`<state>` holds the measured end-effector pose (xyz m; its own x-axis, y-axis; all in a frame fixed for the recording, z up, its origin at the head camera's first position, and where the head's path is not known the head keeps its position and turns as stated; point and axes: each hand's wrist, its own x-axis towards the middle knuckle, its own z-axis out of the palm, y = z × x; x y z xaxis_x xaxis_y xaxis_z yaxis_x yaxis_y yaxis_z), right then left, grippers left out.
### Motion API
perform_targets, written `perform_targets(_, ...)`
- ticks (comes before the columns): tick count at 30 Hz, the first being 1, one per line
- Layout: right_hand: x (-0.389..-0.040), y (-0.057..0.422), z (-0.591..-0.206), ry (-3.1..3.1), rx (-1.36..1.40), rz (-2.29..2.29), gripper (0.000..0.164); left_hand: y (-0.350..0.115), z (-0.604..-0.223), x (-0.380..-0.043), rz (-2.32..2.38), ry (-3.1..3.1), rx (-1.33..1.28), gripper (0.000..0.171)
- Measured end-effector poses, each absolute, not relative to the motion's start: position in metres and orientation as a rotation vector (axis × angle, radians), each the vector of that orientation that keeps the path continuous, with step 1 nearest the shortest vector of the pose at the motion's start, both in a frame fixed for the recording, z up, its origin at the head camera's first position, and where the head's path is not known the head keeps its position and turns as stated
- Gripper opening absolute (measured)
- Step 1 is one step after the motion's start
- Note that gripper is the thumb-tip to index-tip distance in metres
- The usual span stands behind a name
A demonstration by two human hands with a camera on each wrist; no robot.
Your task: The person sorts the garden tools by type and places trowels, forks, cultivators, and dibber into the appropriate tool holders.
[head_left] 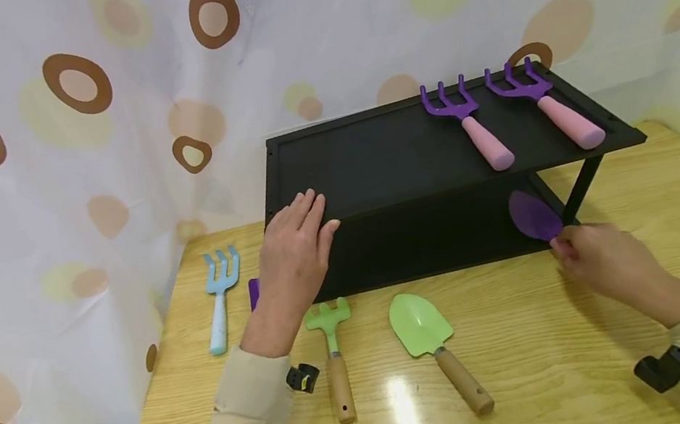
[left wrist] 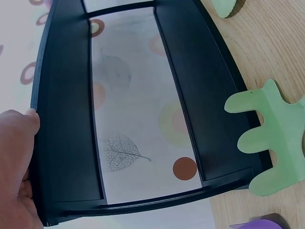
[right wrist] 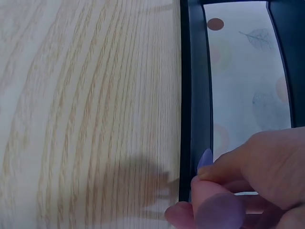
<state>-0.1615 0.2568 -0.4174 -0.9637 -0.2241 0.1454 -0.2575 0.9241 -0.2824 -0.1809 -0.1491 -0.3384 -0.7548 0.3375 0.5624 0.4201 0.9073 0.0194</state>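
A two-tier black rack (head_left: 359, 165) stands on the wooden table. My left hand (head_left: 297, 255) rests on the front left edge of its upper shelf, fingers extended over the top. In the left wrist view, the thumb (left wrist: 28, 119) touches that shelf's edge. My right hand (head_left: 604, 260) grips the pink handle of a purple trowel (head_left: 533, 216), whose blade is over the lower shelf's right end, beside the support post. Seen from the right wrist, fingers and thumb curl round the handle (right wrist: 221, 210). Two purple hand rakes (head_left: 484, 139) with pink handles lie on the upper shelf's right part.
A light blue hand rake (head_left: 218, 311) lies left of the rack. In front are a green hand rake (head_left: 337, 366) and a green trowel (head_left: 423, 328), both with wooden handles. A purple piece (head_left: 254, 292) shows behind my left wrist. A patterned curtain (head_left: 163, 84) hangs behind.
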Motion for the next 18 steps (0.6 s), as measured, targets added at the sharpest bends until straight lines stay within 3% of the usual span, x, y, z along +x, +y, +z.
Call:
perform_targets(9, -0.172, 0.254, -0.422, -2.973, 0.338, 0.453, 0.031, -0.150, -0.339, -0.180, -0.182, -2.502, -0.539, 0.047)
perform_targets(15, -0.171, 0.252, -0.417, -3.022, 0.300, 0.497, 0.018, -0.150, -0.339, -0.180, -0.173, -2.498, -0.535, 0.046)
perform_targets(18, -0.167, 0.256, -0.413, -3.023, 0.282, 0.545, 0.027, -0.150, -0.338, -0.180, -0.170, -2.495, -0.541, 0.047)
